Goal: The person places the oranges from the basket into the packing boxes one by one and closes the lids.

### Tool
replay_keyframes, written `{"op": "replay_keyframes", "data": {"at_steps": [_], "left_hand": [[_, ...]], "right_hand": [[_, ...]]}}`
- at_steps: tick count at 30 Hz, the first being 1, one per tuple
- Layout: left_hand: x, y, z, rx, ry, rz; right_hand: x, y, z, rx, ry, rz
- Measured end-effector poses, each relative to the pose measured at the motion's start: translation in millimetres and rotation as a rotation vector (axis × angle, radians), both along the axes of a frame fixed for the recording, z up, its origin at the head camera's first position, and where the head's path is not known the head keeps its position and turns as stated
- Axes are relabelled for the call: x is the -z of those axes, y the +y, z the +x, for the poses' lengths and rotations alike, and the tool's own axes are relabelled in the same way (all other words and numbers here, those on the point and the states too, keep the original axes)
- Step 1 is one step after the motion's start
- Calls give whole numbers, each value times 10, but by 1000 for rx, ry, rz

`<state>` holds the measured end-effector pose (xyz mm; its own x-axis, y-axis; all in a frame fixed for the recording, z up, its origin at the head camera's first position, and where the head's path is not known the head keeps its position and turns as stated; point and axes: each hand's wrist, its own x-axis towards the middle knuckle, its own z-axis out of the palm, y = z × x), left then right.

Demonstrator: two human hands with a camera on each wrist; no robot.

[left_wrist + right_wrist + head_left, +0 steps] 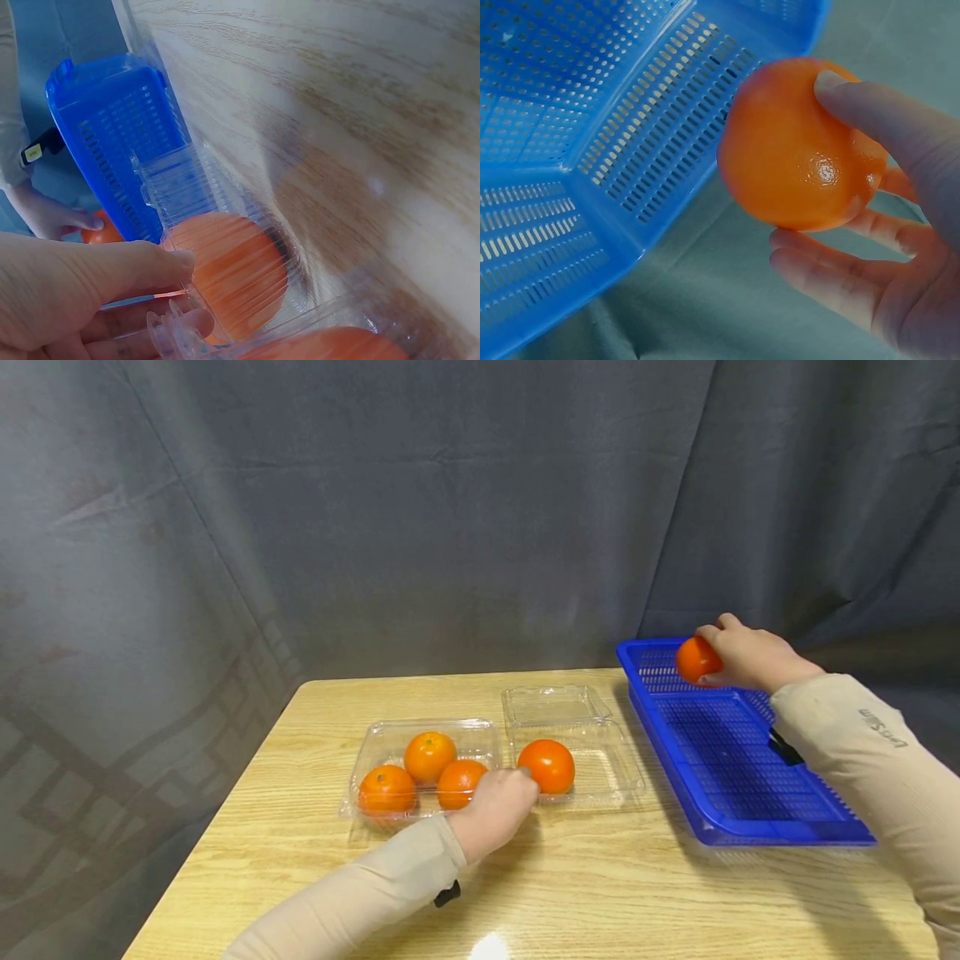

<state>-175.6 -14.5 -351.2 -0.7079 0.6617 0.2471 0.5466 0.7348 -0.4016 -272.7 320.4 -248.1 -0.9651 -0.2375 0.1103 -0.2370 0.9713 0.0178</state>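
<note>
My right hand holds a smooth orange-red tomato above the far end of the blue basket, thumb on one side and fingers on the other. My left hand pinches the near-left rim of an opened clear plastic clamshell box, its thumb beside the tomato lying in that box. Left of it, another clear clamshell box holds three oranges. In the left wrist view, the thumb rests against the box's clear wall near the tomato.
The raised lid of the right box lies towards the back of the wooden table. The basket stands along the table's right side, its rim higher than the boxes. A dark grey curtain hangs behind the table.
</note>
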Motion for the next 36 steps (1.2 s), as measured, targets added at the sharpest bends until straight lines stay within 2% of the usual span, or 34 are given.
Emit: {"op": "replay_keyframes", "data": {"at_steps": [5, 12, 22, 36], "left_hand": [[10, -1, -6, 10, 13, 2], [10, 4, -13, 14, -11, 11], [14, 9, -13, 4, 1, 4], [19, 2, -15, 22, 26, -2]], "right_hand": [[-12, -33, 38, -6, -1, -11], [-41, -119, 88, -14, 11, -31], [-53, -230, 113, -52, 14, 5], [-97, -310, 193, -80, 26, 26]]}}
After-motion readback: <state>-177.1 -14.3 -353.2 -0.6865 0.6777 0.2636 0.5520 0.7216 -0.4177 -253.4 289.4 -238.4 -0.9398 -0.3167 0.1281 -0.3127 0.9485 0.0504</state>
